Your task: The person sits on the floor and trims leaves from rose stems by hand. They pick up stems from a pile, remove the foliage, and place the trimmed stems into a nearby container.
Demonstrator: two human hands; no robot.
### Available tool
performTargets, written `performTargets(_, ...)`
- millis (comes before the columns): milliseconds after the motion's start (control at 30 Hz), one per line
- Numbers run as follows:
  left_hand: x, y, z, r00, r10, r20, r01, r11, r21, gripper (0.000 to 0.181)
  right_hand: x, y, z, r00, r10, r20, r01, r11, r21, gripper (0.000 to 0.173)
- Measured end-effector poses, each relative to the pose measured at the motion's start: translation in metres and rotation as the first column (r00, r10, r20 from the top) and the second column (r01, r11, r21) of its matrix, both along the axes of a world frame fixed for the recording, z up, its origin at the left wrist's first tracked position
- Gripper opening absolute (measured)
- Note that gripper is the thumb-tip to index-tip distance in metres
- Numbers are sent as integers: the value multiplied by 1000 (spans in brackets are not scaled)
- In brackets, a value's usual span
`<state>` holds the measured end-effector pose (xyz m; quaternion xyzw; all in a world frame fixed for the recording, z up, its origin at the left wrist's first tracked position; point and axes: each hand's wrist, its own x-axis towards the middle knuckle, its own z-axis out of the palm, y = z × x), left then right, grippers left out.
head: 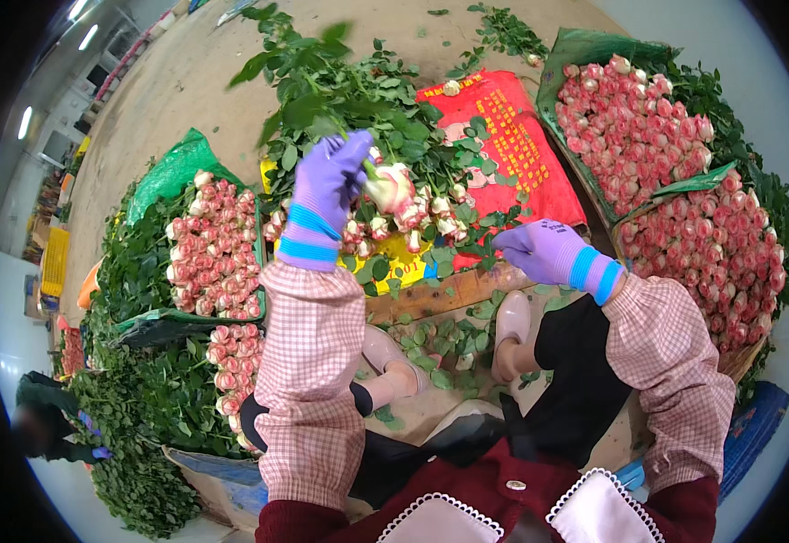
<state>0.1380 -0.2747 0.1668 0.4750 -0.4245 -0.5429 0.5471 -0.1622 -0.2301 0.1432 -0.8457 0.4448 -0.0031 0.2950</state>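
Note:
My left hand (332, 180), in a purple glove, is closed on the stem of a pink-and-white rose (390, 189), its bloom just right of the fingers and its leafy end up and left. Below it lies a heap of cut roses (374, 88), blooms towards me, on red and yellow printed sacks. My right hand (537, 250), also gloved, hovers low over the near right edge of the red sack (516, 149). Its fingers are drawn together and point left; whether they pinch anything is hidden. Loose leaves lie between the hands.
Rose bunches (215, 248) in green wrapping stand at my left, and more pink bunches (632, 129) at my right. A wooden board (435, 296) edges the sacks in front of my feet. Fallen leaves (449, 346) litter the floor. Another person (48, 417) is at far left.

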Motion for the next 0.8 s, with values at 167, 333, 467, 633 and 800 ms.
performTargets(167, -59, 72, -40, 984, 164, 72, -173, 973, 151, 22, 47, -9, 15, 956, -29, 291, 22, 999, 28, 32)
performTargets(333, -108, 125, -130, 975, 218, 39, -218, 976, -12, 32, 98, -6, -2, 944, -80, 319, 57, 995, 82, 40)
performTargets(467, -137, 145, -136, 742, 383, -550, -306, 924, 231, 30, 111, 15, -30, 936, -143, 323, 94, 982, 163, 33)
performTargets(633, -140, 162, -195, 919, 36, 393, -208, 891, 404, 34, 90, 15, -70, 972, -31, 233, -36, 959, 280, 25)
performTargets(800, -126, 235, -166, 874, -126, 470, 27, 977, 212, 26, 47, 7, -166, 986, -2, -169, 22, 993, 114, 24)
